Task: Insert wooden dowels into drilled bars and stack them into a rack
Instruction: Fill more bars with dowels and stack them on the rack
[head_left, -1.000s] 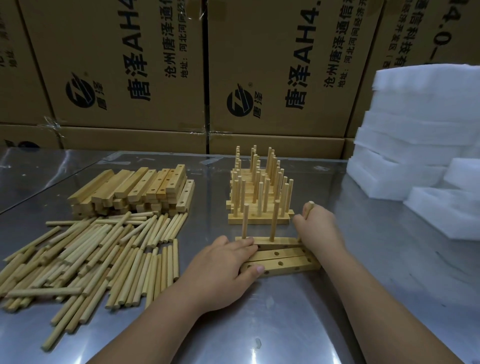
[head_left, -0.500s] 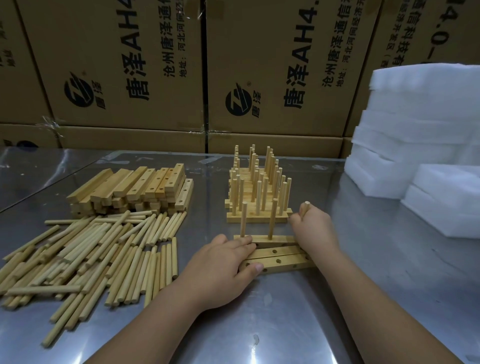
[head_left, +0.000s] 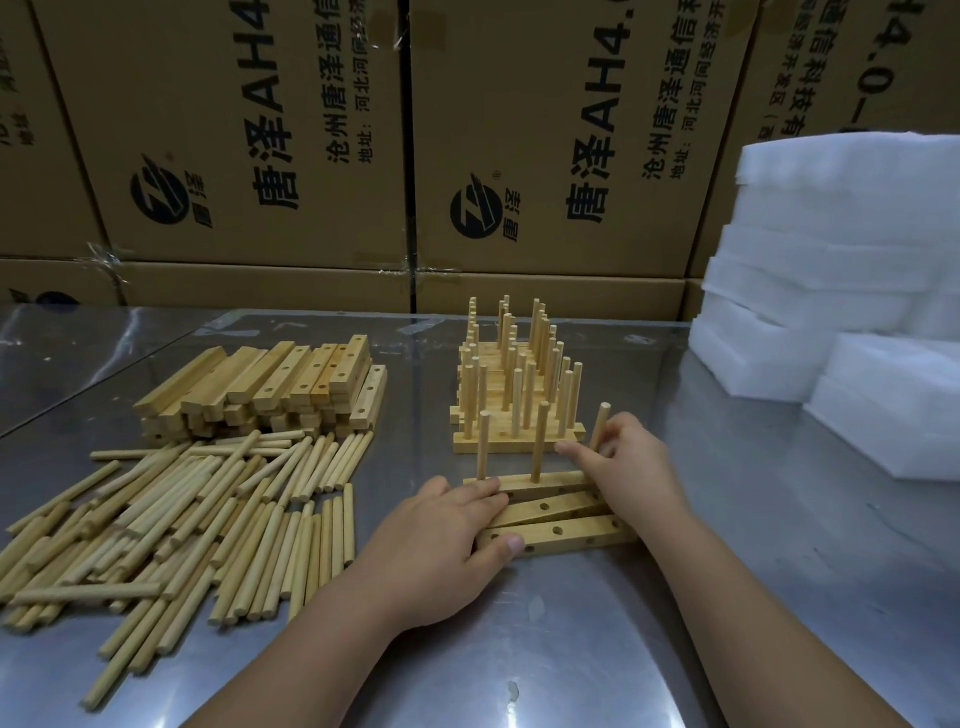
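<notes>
Three drilled wooden bars (head_left: 558, 532) lie side by side on the steel table in front of me. The far bar (head_left: 519, 484) carries two upright dowels. My left hand (head_left: 441, 540) lies flat over the bars' left ends, fingers straight and thumb against the near bar. My right hand (head_left: 628, 462) grips a third dowel (head_left: 601, 423), nearly upright, at the far bar's right end. Behind stands the rack (head_left: 514, 395) of stacked bars with many upright dowels.
Loose dowels (head_left: 171, 519) lie spread at the left, with a pile of drilled bars (head_left: 270, 389) behind them. White foam blocks (head_left: 841, 291) are stacked at the right. Cardboard boxes (head_left: 311, 145) line the back of the table.
My right hand has risen slightly and more of the dowel now shows above its fingers. The left hand has stayed on the bars.
</notes>
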